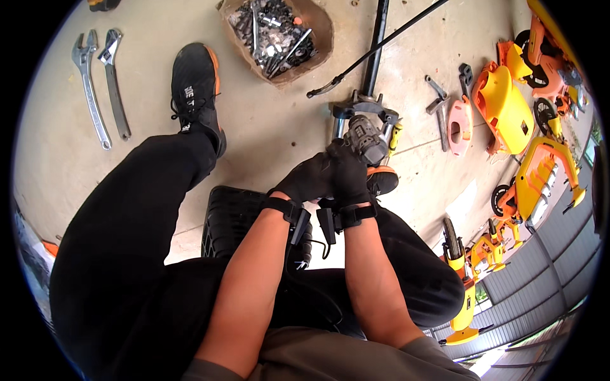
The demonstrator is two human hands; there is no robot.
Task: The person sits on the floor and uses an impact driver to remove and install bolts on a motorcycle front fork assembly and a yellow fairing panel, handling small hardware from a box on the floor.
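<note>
Both my hands wear black gloves and meet low over the floor, in front of my knees. My right hand (351, 173) is closed round the grip of a dark cordless impact wrench (366, 141). Pressed against it, my left hand (309, 178) has its fingers bent inward; what they hold is hidden. Just beyond the tool lies a motorbike front fork clamp (365, 109), with silver fork tubes toward me and a long black tube (376, 47) pointing away. A yellow-handled tool (395, 136) is beside the clamp, partly hidden.
Two adjustable wrenches (93, 92) lie at the far left. A cardboard box (325, 32) of bolts and metal parts stands ahead. A thin black rod (381, 46) crosses the tube. Orange and yellow body panels (508, 108) line the right. A black crate (222, 222) is beneath me.
</note>
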